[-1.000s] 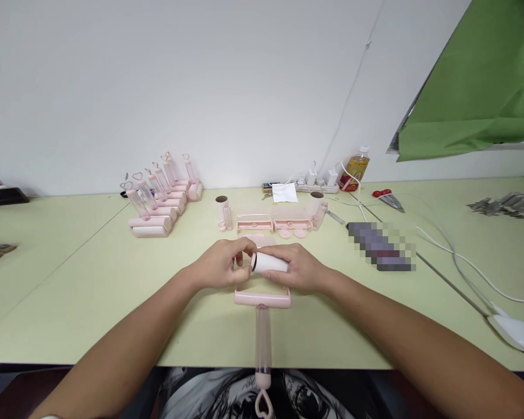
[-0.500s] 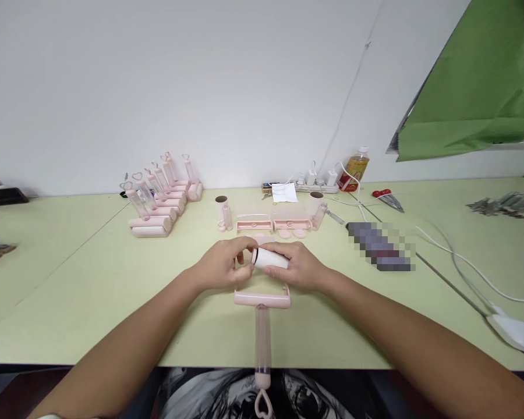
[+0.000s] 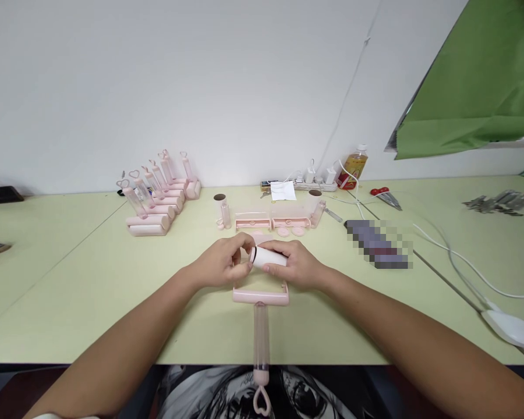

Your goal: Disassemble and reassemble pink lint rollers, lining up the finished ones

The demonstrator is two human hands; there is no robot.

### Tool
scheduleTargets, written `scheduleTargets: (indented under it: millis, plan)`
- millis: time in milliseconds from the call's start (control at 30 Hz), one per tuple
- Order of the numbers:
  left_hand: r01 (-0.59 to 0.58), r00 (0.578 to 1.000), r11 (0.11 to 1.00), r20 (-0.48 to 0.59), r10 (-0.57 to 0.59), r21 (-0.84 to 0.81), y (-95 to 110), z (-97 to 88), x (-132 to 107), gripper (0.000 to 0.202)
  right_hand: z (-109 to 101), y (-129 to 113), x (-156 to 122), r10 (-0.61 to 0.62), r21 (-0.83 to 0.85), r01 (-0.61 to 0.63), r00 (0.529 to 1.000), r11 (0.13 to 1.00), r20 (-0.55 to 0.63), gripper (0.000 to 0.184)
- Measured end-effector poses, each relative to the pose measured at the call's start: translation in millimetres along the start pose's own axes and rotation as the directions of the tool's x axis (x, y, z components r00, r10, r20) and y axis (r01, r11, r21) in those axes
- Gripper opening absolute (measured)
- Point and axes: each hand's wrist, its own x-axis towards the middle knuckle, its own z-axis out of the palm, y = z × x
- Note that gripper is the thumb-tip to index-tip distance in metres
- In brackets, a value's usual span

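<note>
A white sticky roll (image 3: 268, 258) lies across between my hands, above the table. My right hand (image 3: 299, 265) is wrapped round its right part. At its left end, beside a dark ring, a pink end cap (image 3: 252, 255) shows, with the thumb and fingers of my left hand (image 3: 227, 259) closed on it. Below the hands lies a pink lint roller frame (image 3: 261, 297), partly hidden by them. Its clear handle (image 3: 261, 337) points towards me and ends in a pink heart-shaped loop (image 3: 262, 401) past the table edge.
Several pink lint rollers (image 3: 157, 206) stand in a row at the back left. Ahead are pink half-shells (image 3: 253, 224), pink discs (image 3: 290, 231) and cardboard-core rolls (image 3: 219, 201). A power strip (image 3: 318, 186), a bottle (image 3: 353, 169) and a white cable (image 3: 471, 276) lie to the right.
The camera view has shifted slightly. Both hands keep nearly the same hold on the roll and its end cap; the frame below lies where it was.
</note>
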Motion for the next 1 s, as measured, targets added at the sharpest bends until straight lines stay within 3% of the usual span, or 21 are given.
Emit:
scheduleTargets:
  millis: [267,467,567,667,733,767,833,900,1000]
  plan:
    - [0.045,0.999,0.999,-0.03,-0.045,0.004,1,0.3,0,0.023,0,0,0,0.008,0.008,-0.008,1.0,1.0,-0.002,0.037]
    - [0.024,0.997,0.995,-0.065,-0.03,-0.094,1,1.6,-1,0.025,0,-2,1,0.022,0.025,-0.021,1.0,0.999,-0.021,0.034]
    - [-0.002,0.998,0.994,-0.066,-0.005,-0.108,2,-0.1,0,0.025,-1,1,2,0.038,0.035,-0.036,0.997,0.999,-0.061,0.036]
    - [-0.011,0.99,0.999,-0.138,0.006,-0.036,1,-8.5,1,0.021,-2,4,3,0.046,0.049,-0.039,0.989,0.998,-0.14,0.04]
    - [0.061,0.988,0.998,-0.144,-0.062,-0.008,-2,-17.4,0,0.011,-3,6,4,0.056,0.061,-0.045,0.98,0.997,-0.19,0.041]
    - [0.118,0.988,0.993,-0.097,-0.118,-0.006,-3,-21.9,0,0.008,-4,6,4,0.065,0.069,-0.052,0.976,0.996,-0.21,0.04]
    - [0.235,0.968,0.972,0.083,-0.236,0.023,-8,-29.0,-2,0.015,-5,7,5,0.081,0.079,-0.064,0.968,0.995,-0.238,0.039]
    - [0.314,0.917,0.94,0.213,-0.336,0.132,-12,-31.7,-4,0.019,-5,7,4,0.091,0.082,-0.073,0.965,0.994,-0.247,0.038]
    - [0.359,0.884,0.864,0.167,-0.436,0.354,-16,-28.4,-5,0.018,-5,8,4,0.088,0.072,-0.072,0.964,0.995,-0.249,0.038]
